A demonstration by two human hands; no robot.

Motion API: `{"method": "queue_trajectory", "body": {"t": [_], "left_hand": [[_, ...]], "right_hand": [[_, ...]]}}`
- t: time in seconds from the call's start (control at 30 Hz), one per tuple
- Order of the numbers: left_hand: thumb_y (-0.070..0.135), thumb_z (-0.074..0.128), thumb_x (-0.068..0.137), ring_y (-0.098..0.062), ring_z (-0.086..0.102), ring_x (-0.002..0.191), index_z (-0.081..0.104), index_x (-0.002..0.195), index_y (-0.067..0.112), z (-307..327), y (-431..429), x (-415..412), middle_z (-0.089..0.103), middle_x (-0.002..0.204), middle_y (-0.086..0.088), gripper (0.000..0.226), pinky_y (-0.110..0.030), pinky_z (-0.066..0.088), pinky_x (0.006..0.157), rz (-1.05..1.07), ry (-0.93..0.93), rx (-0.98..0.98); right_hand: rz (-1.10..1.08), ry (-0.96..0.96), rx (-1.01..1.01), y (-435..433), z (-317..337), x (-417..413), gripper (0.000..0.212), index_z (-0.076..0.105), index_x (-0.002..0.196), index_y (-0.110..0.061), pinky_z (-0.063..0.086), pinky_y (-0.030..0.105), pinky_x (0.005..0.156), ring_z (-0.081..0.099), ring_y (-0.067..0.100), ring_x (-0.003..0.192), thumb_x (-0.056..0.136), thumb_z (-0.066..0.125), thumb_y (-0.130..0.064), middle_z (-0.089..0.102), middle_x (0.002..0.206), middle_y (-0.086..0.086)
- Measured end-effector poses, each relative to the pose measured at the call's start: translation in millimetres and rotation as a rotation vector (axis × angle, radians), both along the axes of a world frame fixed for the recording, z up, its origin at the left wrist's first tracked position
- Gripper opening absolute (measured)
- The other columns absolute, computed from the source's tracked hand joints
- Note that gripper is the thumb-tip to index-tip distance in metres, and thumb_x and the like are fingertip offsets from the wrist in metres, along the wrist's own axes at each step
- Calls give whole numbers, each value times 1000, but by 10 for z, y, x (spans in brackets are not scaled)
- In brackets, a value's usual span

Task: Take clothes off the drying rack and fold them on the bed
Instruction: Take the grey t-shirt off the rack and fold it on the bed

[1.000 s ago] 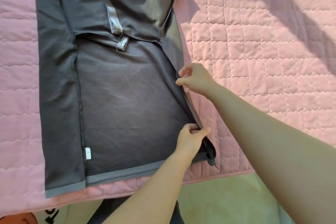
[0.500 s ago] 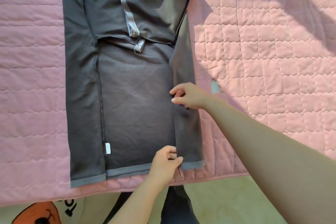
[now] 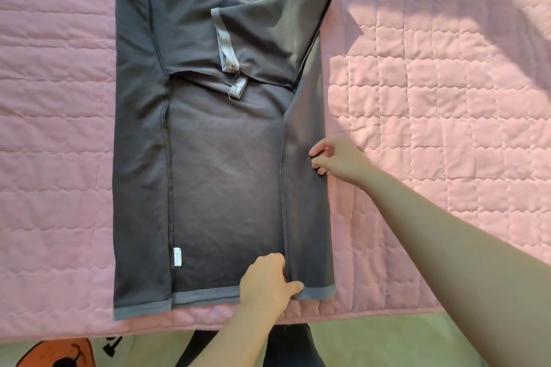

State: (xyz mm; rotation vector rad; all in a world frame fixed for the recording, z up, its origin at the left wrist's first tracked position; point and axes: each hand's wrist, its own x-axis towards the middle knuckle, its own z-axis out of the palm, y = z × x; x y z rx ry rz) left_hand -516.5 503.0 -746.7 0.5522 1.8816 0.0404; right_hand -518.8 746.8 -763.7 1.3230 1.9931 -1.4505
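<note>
A dark grey t-shirt [image 3: 223, 173] lies spread on the pink quilted bed [image 3: 432, 128], neck far from me, hem near the bed's front edge. Both of its sides are folded inward, and a sleeve with a pale cuff [image 3: 225, 39] lies across the chest. My left hand [image 3: 268, 280] is at the hem, where its curled fingers grip the lower corner of the right folded panel at the seam, thumb on the hem band. My right hand [image 3: 337, 158] is higher up near the shirt's right edge. Its loosely curled fingertips touch the folded panel.
The bed's front edge [image 3: 387, 314] runs across the bottom, with pale green floor [image 3: 387, 343] beyond it. An orange and black thing [image 3: 56, 357] lies on the floor at the lower left. My dark-clothed legs [image 3: 292, 345] stand against the bed. Pink quilt lies on both sides of the shirt.
Both hands carried the shirt's right side over and laid it flat on the body. My right hand has since slid from the seam out toward the right edge.
</note>
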Motion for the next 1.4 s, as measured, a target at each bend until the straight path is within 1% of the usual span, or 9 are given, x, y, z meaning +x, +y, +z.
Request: {"method": "queue_trajectory", "body": {"t": [0.17,0.33,0.53,0.77,0.87,0.93,1.17,1.3,1.4], "left_hand": [[68,71,66,-9,63,84,59,88,28,-10,315,-573,67,84,11,47,-30,52,74,67,12,26],[29,72,83,-8,60,70,61,91,21,-182,922,-1503,64,75,7,16,-25,46,70,359,195,428],[8,65,85,-20,59,96,60,110,11,-173,1757,-2667,64,105,-4,26,-24,42,88,192,545,853],[28,70,86,-29,39,133,23,151,18,-77,2470,-3335,51,141,-6,81,-45,32,108,-42,532,487],[24,69,80,-32,49,110,61,108,27,-8,2491,-3325,65,101,-2,30,-41,41,93,-216,547,519],[15,63,74,-25,43,90,53,74,25,9,2413,-3224,52,82,4,14,-43,46,82,-338,549,716],[39,75,73,-22,51,107,57,81,31,-54,2227,-2835,41,136,6,22,-40,46,92,-359,320,647],[41,77,71,-17,54,93,54,94,30,-109,2129,-2887,53,112,5,34,-35,46,88,-197,273,615],[66,72,62,-23,46,106,44,121,27,-153,2097,-2820,48,115,3,76,-42,43,92,-280,467,504]], "right_hand": [[-33,63,195,179,-69,-263,19,62,89,-27,50,27,75,64,16,76,80,55,-11,66,82,-3],[-20,167,336,552,-113,-662,28,62,110,-15,44,27,79,54,15,81,84,55,-7,60,91,-2],[41,177,444,1193,-90,-1042,33,58,118,-13,41,26,87,56,18,97,85,56,-8,60,113,8],[-279,243,364,1866,0,-1577,43,39,138,-18,46,39,101,51,16,95,96,46,-14,46,130,6],[-54,218,604,2028,72,-1794,37,50,133,-17,30,24,103,46,20,120,97,42,-13,42,142,9],[76,193,688,2090,93,-1971,30,62,120,-15,31,27,103,47,27,124,95,45,-18,53,132,12],[156,-22,767,1972,46,-2268,38,60,114,-6,45,33,89,55,31,112,78,64,-19,61,119,14],[89,-63,743,1976,16,-2210,45,49,121,-22,46,36,79,58,31,107,78,63,-20,64,110,8],[86,-76,769,2021,51,-2234,24,62,106,-27,43,34,79,57,29,108,82,58,-26,64,112,3]]}}
